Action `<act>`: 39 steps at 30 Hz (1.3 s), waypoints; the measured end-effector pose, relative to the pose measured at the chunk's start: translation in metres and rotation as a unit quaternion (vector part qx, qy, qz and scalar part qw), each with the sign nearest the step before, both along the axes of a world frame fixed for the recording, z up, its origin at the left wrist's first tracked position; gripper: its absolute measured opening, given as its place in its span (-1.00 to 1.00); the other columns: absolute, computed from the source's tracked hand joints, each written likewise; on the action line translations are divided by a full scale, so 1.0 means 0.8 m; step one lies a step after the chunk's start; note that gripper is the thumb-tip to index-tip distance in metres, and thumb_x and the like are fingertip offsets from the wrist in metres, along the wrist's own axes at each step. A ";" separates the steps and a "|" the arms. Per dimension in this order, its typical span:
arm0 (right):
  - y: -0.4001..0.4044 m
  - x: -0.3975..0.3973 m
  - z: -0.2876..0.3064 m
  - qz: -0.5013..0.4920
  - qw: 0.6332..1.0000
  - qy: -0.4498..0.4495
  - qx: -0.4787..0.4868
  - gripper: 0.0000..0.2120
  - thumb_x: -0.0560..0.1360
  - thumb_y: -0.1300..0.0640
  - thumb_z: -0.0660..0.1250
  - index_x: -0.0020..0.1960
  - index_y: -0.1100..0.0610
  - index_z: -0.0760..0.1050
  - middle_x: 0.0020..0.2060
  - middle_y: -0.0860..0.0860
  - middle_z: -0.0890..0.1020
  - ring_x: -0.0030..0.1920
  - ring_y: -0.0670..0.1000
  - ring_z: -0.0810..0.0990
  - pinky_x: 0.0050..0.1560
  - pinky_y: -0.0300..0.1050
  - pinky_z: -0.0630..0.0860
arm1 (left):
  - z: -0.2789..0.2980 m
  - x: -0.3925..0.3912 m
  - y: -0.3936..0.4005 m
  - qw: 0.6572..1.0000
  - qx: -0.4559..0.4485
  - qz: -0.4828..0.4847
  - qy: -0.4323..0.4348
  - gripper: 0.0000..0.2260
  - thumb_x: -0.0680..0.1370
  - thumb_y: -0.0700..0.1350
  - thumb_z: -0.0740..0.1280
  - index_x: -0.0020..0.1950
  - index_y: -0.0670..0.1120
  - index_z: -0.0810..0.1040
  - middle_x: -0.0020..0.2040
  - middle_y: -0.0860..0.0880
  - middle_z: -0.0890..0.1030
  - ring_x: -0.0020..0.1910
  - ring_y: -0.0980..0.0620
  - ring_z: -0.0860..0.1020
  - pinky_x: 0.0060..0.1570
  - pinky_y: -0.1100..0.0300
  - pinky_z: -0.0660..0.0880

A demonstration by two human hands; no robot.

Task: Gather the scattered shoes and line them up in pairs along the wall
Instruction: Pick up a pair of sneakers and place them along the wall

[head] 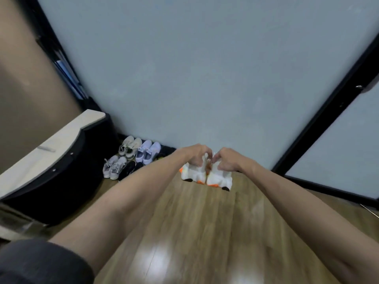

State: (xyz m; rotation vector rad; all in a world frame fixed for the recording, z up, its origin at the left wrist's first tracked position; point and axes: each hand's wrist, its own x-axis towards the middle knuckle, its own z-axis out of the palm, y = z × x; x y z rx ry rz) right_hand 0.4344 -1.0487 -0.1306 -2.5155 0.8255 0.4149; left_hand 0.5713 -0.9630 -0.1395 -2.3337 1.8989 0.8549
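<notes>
My left hand (pixel 195 155) grips one white shoe with orange trim (pixel 192 174), and my right hand (pixel 224 159) grips its mate (pixel 220 179). Both shoes hang side by side, heels toward me, close to the grey wall (pixel 205 78) and just above the floor. At the wall's base to the left stand a beige pair (pixel 129 147) and a lilac pair (pixel 148 153). In front of them lie a grey-white pair (pixel 113 167) and dark shoes (pixel 131 170), partly hidden by my left forearm.
A dark cabinet with a pale curved top (pixel 61 152) stands at the left. A black door frame (pixel 328 111) runs up the right side. Wooden floor (pixel 194 232) stretches between me and the wall.
</notes>
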 end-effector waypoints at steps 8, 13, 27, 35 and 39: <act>-0.052 0.147 -0.044 0.075 0.997 0.012 0.009 -0.60 0.44 0.29 0.23 0.16 -0.03 0.62 0.09 -0.05 0.62 0.15 0.02 0.53 0.17 -0.14 0.35 | -0.044 0.128 -0.019 0.996 0.014 0.090 0.010 -0.50 0.40 -0.30 0.25 0.31 0.03 0.44 0.22 -0.03 0.53 0.18 -0.07 0.51 0.12 -0.03 0.52; -0.098 0.227 -0.081 0.155 0.988 0.023 -0.003 -0.65 0.42 0.27 0.22 0.12 0.03 0.61 0.07 0.00 0.63 0.17 0.09 0.52 0.16 -0.03 0.30 | -0.066 0.182 -0.065 0.996 0.014 0.084 -0.039 -0.66 0.47 -0.24 0.25 0.24 -0.05 0.45 0.13 -0.08 0.56 0.13 -0.06 0.52 -0.15 0.20 0.35; -0.179 0.435 -0.145 0.141 0.985 0.071 0.063 -0.65 0.43 0.29 0.26 0.14 0.03 0.61 0.08 0.06 0.61 0.07 0.08 0.57 -0.04 -0.12 0.52 | -0.142 0.390 -0.155 0.996 0.035 0.083 0.021 -0.77 0.49 -0.14 0.26 0.13 -0.09 0.54 0.04 -0.08 0.62 0.03 -0.10 0.58 0.00 0.06 0.52; -0.216 0.544 -0.211 0.068 0.989 0.104 0.080 -0.62 0.47 0.26 0.28 0.27 0.11 0.51 0.17 0.11 0.54 0.18 0.12 0.52 0.04 -0.13 0.42 | -0.205 0.517 -0.214 0.993 0.058 0.074 0.071 -0.71 0.48 -0.21 0.26 0.20 -0.19 0.53 0.17 -0.14 0.58 0.16 -0.14 0.55 0.12 0.05 0.50; -0.237 0.563 -0.271 0.053 0.988 0.108 0.099 -0.54 0.40 0.29 0.35 0.29 0.10 0.51 0.24 0.12 0.51 0.27 0.15 0.47 0.24 -0.04 0.43 | -0.271 0.540 -0.235 0.990 0.049 0.105 0.085 -0.67 0.52 -0.32 0.25 0.30 -0.24 0.46 0.31 -0.20 0.45 0.31 -0.19 0.41 0.32 0.00 0.36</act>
